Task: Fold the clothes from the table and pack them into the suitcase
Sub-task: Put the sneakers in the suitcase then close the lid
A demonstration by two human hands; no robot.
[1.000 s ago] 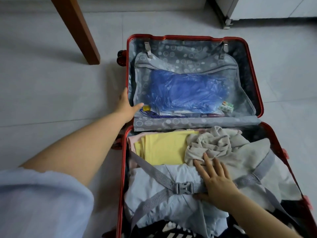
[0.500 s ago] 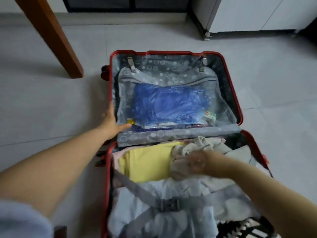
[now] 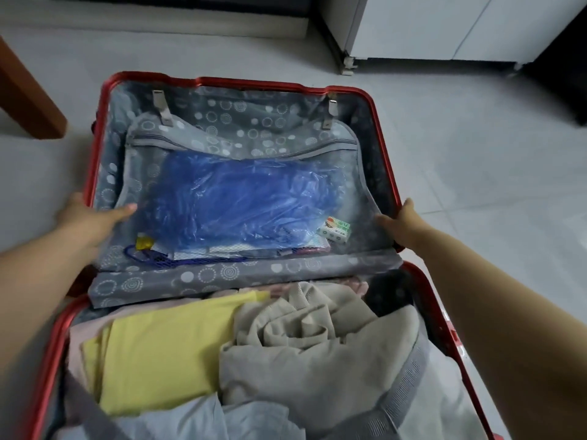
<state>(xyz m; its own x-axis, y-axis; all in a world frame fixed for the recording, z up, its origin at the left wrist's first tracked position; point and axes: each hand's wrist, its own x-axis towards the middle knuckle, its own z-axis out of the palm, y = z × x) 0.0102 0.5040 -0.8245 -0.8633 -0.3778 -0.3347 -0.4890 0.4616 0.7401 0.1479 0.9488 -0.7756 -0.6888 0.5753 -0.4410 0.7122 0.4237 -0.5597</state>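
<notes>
Pale floor tiles carry an open red suitcase (image 3: 241,82). The left hand (image 3: 92,217) grips the left edge of its lid (image 3: 254,122) and the right hand (image 3: 400,222) grips the right edge, thumbs inside on the lining. A blue plastic bag (image 3: 241,201) sits in the lid's mesh pocket. In the near half, a folded yellow garment (image 3: 158,354) lies toward the left wall, touching a crumpled beige garment (image 3: 317,354).

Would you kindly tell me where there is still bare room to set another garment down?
Inside, only the dark corner between the beige garment and the suitcase rim. The floor right of it is bare. The yellow garment fills the left.
</notes>
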